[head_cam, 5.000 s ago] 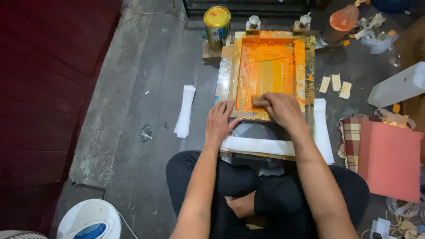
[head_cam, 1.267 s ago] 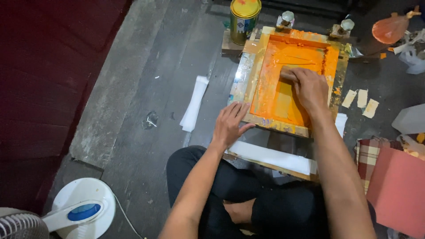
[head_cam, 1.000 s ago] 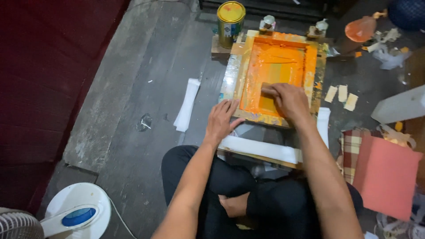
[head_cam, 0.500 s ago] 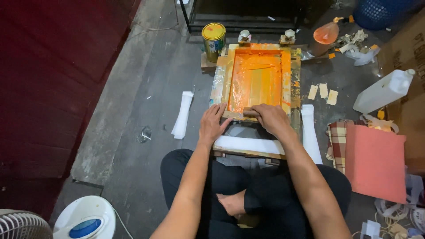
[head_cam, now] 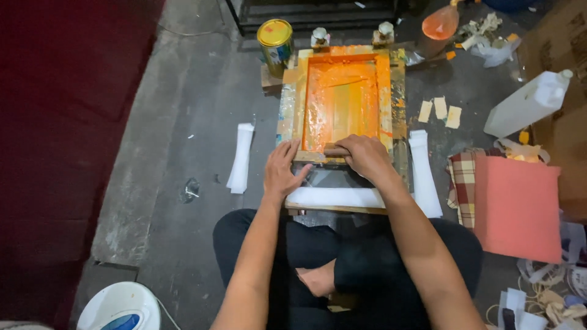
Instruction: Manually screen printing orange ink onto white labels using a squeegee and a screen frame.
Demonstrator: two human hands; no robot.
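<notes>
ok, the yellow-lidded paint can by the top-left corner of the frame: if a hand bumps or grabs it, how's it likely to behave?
The paint can stands upright with its lid on, so it probably slides rather than tips under a light push. On its side, its round body would likely roll. Orange ink smears the screen frame beside it, where the left hand and right hand rest, so its wall may be slick.

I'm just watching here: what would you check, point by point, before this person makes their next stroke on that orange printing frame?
1. Left hand steadies the printing frame at its near left corner: ok.
2. Right hand grips the squeegee at the near edge: ok.
3. Orange ink covers the mesh: ok.
4. Paint can stands clear, beyond the frame: ok.
5. Piece under the frame lies straight: cannot tell, hidden.
</notes>
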